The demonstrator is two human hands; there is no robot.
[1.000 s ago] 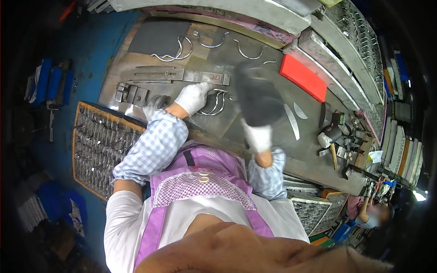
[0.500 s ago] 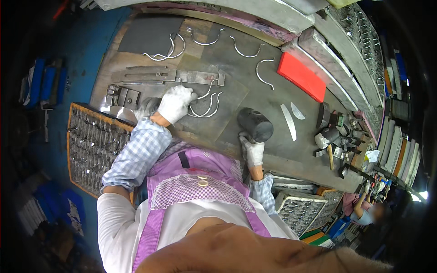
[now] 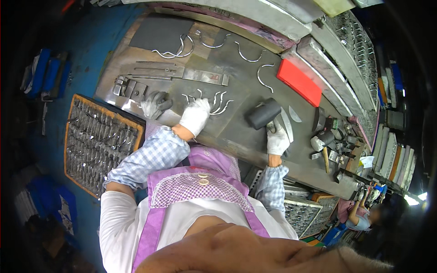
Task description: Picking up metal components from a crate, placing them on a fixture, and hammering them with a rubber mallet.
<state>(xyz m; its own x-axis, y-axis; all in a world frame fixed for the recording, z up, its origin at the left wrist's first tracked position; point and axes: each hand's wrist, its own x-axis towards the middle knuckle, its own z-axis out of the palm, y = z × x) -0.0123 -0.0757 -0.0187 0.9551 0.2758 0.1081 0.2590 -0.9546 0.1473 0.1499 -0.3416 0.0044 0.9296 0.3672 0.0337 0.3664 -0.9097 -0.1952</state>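
My left hand (image 3: 195,118), in a white glove, is closed on a bent metal rod (image 3: 185,96) low over the bench; its fingers hide most of the rod. Right beside it lie several similar curved rods (image 3: 222,108). My right hand (image 3: 277,140), also gloved, is wrapped round a mallet whose black cylindrical head (image 3: 264,113) is at the bench surface; the handle is mostly hidden. A flat steel gauge with a sliding bar (image 3: 200,75) lies beyond my left hand. A crumpled grey glove (image 3: 155,104) rests to the left of it.
More curved rods (image 3: 211,45) lie along the far side of the bench. A red block (image 3: 299,82) and two thin blades (image 3: 287,125) are to the right, near a pile of tools (image 3: 334,145). An orange-edged tray of metal parts (image 3: 102,143) stands left. Another person (image 3: 362,211) works at far right.
My left hand has come away from the steel gauge, toward me and right. My right hand has moved the mallet to the right, and its head has turned. The view has shifted slightly.
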